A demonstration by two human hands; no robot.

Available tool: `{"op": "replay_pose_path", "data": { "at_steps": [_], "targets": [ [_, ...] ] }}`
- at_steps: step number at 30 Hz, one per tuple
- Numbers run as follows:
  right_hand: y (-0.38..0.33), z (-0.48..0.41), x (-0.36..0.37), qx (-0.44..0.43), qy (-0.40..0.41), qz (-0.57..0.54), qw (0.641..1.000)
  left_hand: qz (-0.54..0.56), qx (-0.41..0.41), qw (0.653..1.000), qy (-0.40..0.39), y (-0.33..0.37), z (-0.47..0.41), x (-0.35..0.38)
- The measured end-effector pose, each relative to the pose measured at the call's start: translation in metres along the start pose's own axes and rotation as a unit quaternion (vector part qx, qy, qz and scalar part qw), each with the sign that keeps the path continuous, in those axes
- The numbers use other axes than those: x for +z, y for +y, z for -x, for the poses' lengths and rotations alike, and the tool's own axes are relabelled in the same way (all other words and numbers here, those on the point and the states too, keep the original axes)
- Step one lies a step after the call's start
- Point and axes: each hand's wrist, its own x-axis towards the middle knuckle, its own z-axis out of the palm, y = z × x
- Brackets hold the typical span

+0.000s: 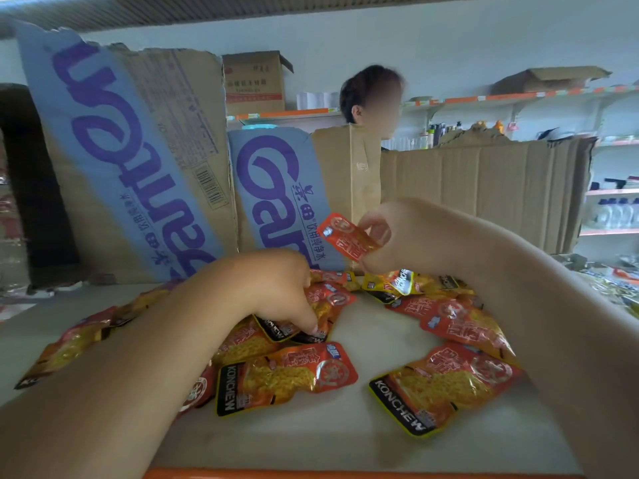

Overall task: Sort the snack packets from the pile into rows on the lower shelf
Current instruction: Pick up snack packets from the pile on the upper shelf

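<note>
left cardboard: Ganten water carton panel (131, 160) stands at the back of the shelf at 10 o'clock, print turned sideways. A second Ganten panel (276, 188) is just beside it, toward 12.
left packets: loose snack packets (76, 340) lie flat at 8 o'clock, partly under the left forearm.
L hand: left hand (273, 292) is near centre, knuckles up, with fingers curled down round a small stack of packets (328, 302). One fingertip (313, 328) presses a black-edged packet. Can't tell how many are in the stack.
shelf: white shelf board (363, 437) with an orange edge strip (311, 474) at 6 o'clock.
front packets: centre KONCHEW packet (283, 375) at 6 and right KONCHEW packet (439, 385) at 5, both flat and apart, with bare board between them.
R hand: right hand (390, 233) is at 1 o'clock from the left hand, raised above the pile. Thumb and fingertips pinch an orange packet (345, 240) by its right edge. The packet is tilted and clear of the board.
pile: unsorted pile (449, 316) at 3–4 o'clock, orange and yellow packets overlapping, some under the right forearm.
right cardboard: plain brown cardboard sheet (484, 188) stands behind the pile at 2 o'clock.
background: person (366, 84) behind the cardboard at 12–1. Far store shelves (608, 191) at 3 hold bottles.
</note>
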Motion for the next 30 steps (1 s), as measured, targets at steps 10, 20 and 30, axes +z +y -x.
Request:
{"op": "replay_pose_path", "data": {
  "at_steps": [10,20,30],
  "targets": [
    [-0.002,0.003,-0.003,-0.108,0.204,-0.137,0.963,0.077,0.04,0.972,0.218,-0.014,0.018,-0.022],
    [-0.042,0.031,-0.027,-0.226,0.246,-0.043,0.942,0.106,0.032,0.923,0.368,-0.048,0.11,-0.007],
    [-0.154,0.043,0.002,-0.271,0.226,-0.065,0.933,0.122,-0.002,0.886,0.448,-0.128,0.196,0.008]
  ]
}}
